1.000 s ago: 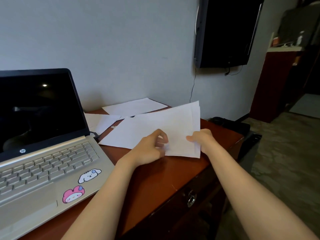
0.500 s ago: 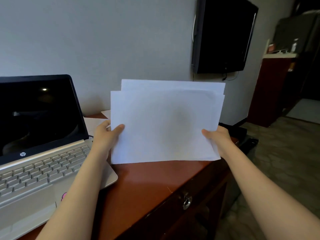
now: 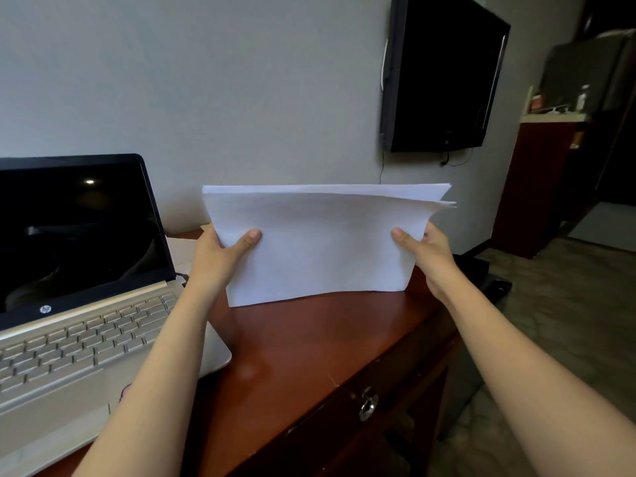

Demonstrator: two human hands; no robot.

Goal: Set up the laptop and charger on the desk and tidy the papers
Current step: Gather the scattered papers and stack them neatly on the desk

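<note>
Head view, desk: a polished reddish-brown wooden desk lay nearest.
Laptop: an open silver laptop, screen dark, sat at the desk's left.
Left hand: pinched the left edge of a stack of white paper sheets.
Right hand: pinched its right edge.
Stack: upright, lower edge on the desk, right of the laptop.
Far: a black wall-mounted television.

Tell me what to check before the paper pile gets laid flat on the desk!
1. Grip on the paper stack: the left hand and the right hand pinch its sides. Ok.
2. Top edges even: sheets splay apart at the top right corner. Not ok.
3. Bottom edge on the desk: it appears to touch. Ok.
4. Bare desk in front of the stack for laying it flat. Ok.
5. All sheets gathered: a loose sheet lies behind the left hand, beside the laptop. Not ok.
</note>
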